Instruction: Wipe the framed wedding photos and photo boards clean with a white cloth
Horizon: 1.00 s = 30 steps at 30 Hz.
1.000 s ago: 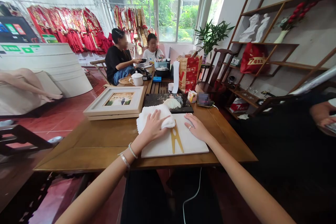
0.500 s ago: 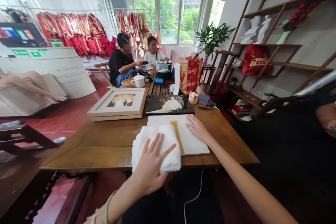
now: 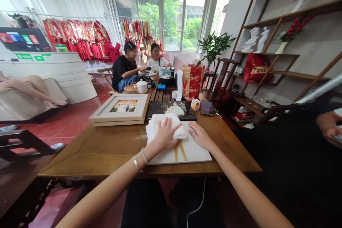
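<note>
Cloth [image 3: 153, 128] farther up board [image 3: 196, 152] vs prev., L fingers [image 3: 167, 125] wide atop, R fingers [image 3: 196, 126] outstretched.

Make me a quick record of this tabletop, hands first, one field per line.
Left hand: fingers spread on a white cloth
Right hand: on the white board, towards its right edge
Board: lying on the wooden table
Gold shape: on the board, partly covered
Behind board: dark picture panel
Back left: framed picture
</note>
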Tool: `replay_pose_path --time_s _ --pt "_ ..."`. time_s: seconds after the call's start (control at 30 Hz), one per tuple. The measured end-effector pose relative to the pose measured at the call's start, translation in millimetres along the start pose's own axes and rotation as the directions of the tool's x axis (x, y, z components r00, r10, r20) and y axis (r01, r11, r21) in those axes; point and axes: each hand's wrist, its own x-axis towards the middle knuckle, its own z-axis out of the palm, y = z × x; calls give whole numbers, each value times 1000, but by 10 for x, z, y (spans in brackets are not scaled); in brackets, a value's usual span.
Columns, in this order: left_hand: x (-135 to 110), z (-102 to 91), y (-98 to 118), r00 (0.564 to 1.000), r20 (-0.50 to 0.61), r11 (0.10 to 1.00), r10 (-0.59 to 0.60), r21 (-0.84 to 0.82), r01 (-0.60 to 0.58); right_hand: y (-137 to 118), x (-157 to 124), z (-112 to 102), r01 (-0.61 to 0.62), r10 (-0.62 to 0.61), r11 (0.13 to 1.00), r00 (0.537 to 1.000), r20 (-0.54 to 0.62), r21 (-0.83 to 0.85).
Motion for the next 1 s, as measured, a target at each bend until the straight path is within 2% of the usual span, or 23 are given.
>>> replay_pose_path --time_s 0.1,0.17,0.27,0.43,0.53,0.63,0.77,0.9,1.0 --pt "59 14 74 999 -6 999 43 20 -43 -7 12 -7 -24 24 1000 1000 -17 12" --pt "12 5 141 998 -1 998 66 19 -65 -12 19 -12 -32 32 999 999 -22 8" --pt "-188 -21 281 995 7 995 102 0 -102 -18 24 -17 -38 38 999 998 -40 16" --pt "-668 -85 610 978 31 977 206 -70 -204 -32 17 -32 -54 57 998 994 -94 42" --pt "-772 -99 738 974 48 970 224 -105 -218 -50 6 -52 -57 63 998 987 -150 40" --pt "-600 -78 737 987 52 985 152 -92 -147 -72 -2 -72 -81 90 995 977 -194 56" --pt "-106 -43 609 995 68 997 77 -27 -75 -90 -1 -100 -130 148 987 965 -215 98" --pt "313 -19 504 995 78 998 67 13 -68 -74 11 -122 -165 201 972 953 -228 169" --pt "433 0 482 993 66 995 96 14 -97 -38 26 -119 -199 247 959 936 -252 202"
